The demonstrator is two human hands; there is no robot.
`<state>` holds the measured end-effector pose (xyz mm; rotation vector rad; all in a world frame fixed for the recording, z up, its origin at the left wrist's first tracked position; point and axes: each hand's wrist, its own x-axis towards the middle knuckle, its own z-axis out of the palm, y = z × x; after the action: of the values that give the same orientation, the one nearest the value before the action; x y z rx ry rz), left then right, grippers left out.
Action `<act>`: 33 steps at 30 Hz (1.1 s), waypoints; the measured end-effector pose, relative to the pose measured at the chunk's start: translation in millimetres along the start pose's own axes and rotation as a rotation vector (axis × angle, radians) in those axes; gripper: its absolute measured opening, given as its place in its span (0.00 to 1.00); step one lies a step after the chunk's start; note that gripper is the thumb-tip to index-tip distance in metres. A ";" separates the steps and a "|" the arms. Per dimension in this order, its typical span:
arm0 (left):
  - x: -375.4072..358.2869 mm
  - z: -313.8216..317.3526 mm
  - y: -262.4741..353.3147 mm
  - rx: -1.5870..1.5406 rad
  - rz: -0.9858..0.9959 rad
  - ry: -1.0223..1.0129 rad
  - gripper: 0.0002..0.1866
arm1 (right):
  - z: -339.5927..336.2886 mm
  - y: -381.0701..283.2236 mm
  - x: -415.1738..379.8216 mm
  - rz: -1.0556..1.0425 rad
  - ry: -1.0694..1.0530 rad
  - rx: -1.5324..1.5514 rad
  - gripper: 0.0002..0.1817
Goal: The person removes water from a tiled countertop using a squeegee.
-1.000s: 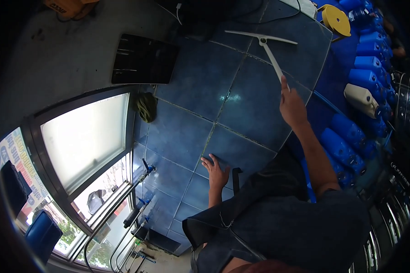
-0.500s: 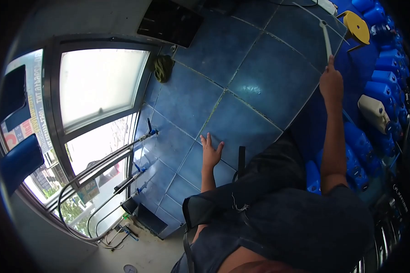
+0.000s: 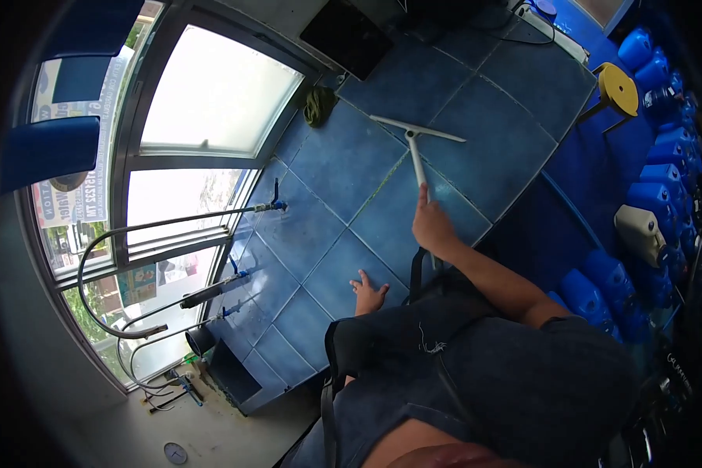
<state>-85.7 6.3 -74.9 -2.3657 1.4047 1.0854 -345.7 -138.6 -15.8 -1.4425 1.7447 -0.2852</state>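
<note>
My right hand [image 3: 434, 229] is closed around the handle of a pale squeegee [image 3: 416, 160], index finger stretched along it. The squeegee's long thin blade lies across the middle of the blue tiled counter [image 3: 312, 168], its handle pointing back toward me. Lower down, my left hand [image 3: 369, 296] rests on the tiles close to my body, fingers spread and nothing in it. A dark green cloth [image 3: 318, 106] lies bunched by the window frame, beyond the squeegee blade.
Blue-handled taps [image 3: 277, 206] with curved hoses line the window side at left. A dark panel [image 3: 346, 37] is at the far end. To the right are a yellow stool [image 3: 619, 88], several blue jugs [image 3: 661, 183] and a cream jug [image 3: 638, 232].
My right hand has swung the squeegee left from the counter's right edge to its middle. My left hand stays open, slightly lower in view; the camera view has shifted.
</note>
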 end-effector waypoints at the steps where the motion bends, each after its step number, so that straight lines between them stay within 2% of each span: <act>1: 1.9 4.3 -3.9 0.066 -0.014 0.010 0.58 | 13.9 -10.4 -9.7 -0.075 -0.065 -0.023 0.39; 4: 7.7 5.0 -16.4 0.031 0.040 0.006 0.58 | 48.3 -22.7 -8.1 -0.172 -0.129 -0.083 0.39; 5: 6.9 4.6 -24.6 -0.024 0.012 0.047 0.58 | 38.8 -28.7 -6.8 -0.184 -0.119 -0.096 0.38; 7: 0.1 5.5 -45.2 -0.209 0.118 0.010 0.58 | -0.1 -37.8 -2.8 -0.198 -0.078 -0.105 0.34; 8: -3.1 13.9 -61.6 -0.258 0.081 0.059 0.58 | -20.8 -35.7 1.7 -0.185 -0.047 -0.093 0.32; 9: -12.6 23.0 -83.5 -0.205 -0.061 0.074 0.59 | -41.8 -26.1 10.2 -0.154 0.191 0.027 0.28; 10: -13.0 27.7 -88.2 -0.110 -0.158 0.035 0.59 | -57.7 -21.1 13.9 -0.082 0.271 -0.015 0.27; 11: -31.3 18.5 -90.4 -0.251 -0.215 -0.045 0.65 | -77.8 -23.9 12.7 -0.028 0.334 -0.060 0.29; 13: -50.6 15.7 -90.0 -0.255 -0.254 -0.082 0.68 | -82.9 26.3 48.3 -0.017 0.530 -0.146 0.31; 15: -42.0 34.9 -95.8 -0.157 -0.259 -0.099 0.77 | -95.2 50.2 68.2 0.112 0.508 -0.027 0.33; 17: -35.4 31.6 -85.0 -0.141 -0.276 -0.102 0.78 | -86.1 61.0 91.7 0.164 0.491 -0.023 0.36; 18: -36.0 33.1 -80.8 -0.087 -0.287 -0.134 0.79 | -80.5 44.1 95.2 0.124 0.479 -0.041 0.36; 19: -33.4 33.5 -79.8 -0.092 -0.297 -0.168 0.84 | -67.4 25.4 95.9 0.129 0.431 0.005 0.37; 20: -33.6 40.3 -80.5 -0.131 -0.317 -0.155 0.84 | -52.2 3.8 90.8 0.139 0.377 0.053 0.38; 22: -30.8 49.0 -82.8 -0.131 -0.316 -0.101 0.81 | -13.8 -22.9 88.4 -0.072 0.180 -0.061 0.39; 24: -44.0 34.0 -73.4 -0.207 -0.347 -0.099 0.80 | 43.9 -24.1 91.1 -0.406 0.055 -0.237 0.38; 26: -51.0 26.0 -62.0 -0.294 -0.366 -0.101 0.80 | 43.6 -94.2 29.5 -0.385 -0.145 -0.249 0.36; 27: -53.4 25.8 -61.5 -0.292 -0.375 -0.095 0.80 | 45.1 -112.1 11.0 -0.386 -0.249 -0.259 0.35; 28: -53.8 25.4 -61.2 -0.290 -0.388 -0.084 0.79 | 52.0 -113.9 8.9 -0.410 -0.255 -0.271 0.35; 30: -57.3 26.0 -61.3 -0.315 -0.409 -0.054 0.79 | 64.1 -110.3 4.2 -0.618 -0.444 -0.368 0.34; 31: -58.0 26.4 -60.5 -0.306 -0.407 -0.041 0.79 | 62.6 -112.4 7.0 -0.638 -0.452 -0.376 0.34; 33: -60.0 27.2 -57.4 -0.317 -0.411 -0.014 0.79 | 50.9 -121.1 14.9 -0.813 -0.552 -0.394 0.31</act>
<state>-69.2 91.6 -65.8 -2.6872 0.7272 1.2677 -224.1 -173.6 22.8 -2.2198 0.7334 0.0562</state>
